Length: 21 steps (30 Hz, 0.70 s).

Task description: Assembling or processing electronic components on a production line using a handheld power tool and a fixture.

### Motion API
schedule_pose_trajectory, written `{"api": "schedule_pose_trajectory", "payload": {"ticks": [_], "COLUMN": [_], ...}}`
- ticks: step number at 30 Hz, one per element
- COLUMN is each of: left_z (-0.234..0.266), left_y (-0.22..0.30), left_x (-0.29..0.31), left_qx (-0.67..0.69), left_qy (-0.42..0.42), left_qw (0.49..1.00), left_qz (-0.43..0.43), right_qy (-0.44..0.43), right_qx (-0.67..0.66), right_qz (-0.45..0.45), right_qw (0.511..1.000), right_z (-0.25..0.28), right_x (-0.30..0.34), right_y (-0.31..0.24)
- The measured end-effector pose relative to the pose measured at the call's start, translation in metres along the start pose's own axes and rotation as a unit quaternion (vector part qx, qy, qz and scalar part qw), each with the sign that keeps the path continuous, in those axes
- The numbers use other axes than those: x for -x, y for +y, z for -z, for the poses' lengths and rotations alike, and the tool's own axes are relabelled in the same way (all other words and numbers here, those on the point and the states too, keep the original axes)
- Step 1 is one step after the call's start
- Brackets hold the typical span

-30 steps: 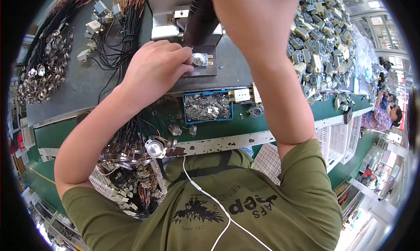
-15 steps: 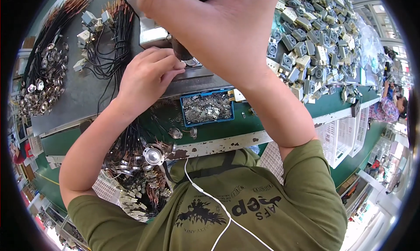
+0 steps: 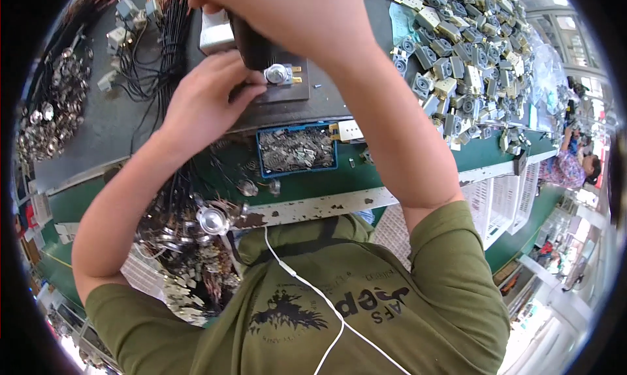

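The left hand (image 3: 204, 91) has its thumb and fingertips drawn close together at the left edge of a round silver disc (image 3: 277, 73) with two brass prongs (image 3: 297, 80) — whether they pinch it, I cannot tell. The disc sits on a flat metal plate (image 3: 290, 94), just right of those fingertips. Above them, the right hand (image 3: 281, 9) wraps a black handheld tool (image 3: 251, 45), most of its fingers hidden or cut off. Nearer the body than the left fingers lies a blue tray (image 3: 300, 172) of small metal pieces; black cables (image 3: 171, 55) lie left of them.
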<state>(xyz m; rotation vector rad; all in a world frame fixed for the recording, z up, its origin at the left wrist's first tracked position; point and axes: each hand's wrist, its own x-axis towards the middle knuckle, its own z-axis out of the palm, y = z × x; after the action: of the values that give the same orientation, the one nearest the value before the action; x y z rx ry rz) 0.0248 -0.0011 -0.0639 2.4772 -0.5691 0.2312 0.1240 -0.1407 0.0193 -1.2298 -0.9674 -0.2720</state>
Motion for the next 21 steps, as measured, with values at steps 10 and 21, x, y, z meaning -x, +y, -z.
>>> {"api": "schedule_pose_trajectory", "payload": {"ticks": [10, 21], "left_z": [0.013, 0.002], "left_y": [0.011, -0.003], "left_x": [-0.006, -0.003], "left_qx": [-0.071, -0.052], "left_qy": [-0.118, -0.075], "left_qw": [0.987, 0.995], "left_qz": [0.082, 0.029], "right_qy": [0.019, 0.01], "right_qx": [-0.112, -0.124], "right_qz": [-0.064, -0.111], "right_qw": [0.992, 0.986], "right_z": [-0.011, -0.016], "right_x": [0.02, 0.027], "right_y": [-0.022, -0.027]}}
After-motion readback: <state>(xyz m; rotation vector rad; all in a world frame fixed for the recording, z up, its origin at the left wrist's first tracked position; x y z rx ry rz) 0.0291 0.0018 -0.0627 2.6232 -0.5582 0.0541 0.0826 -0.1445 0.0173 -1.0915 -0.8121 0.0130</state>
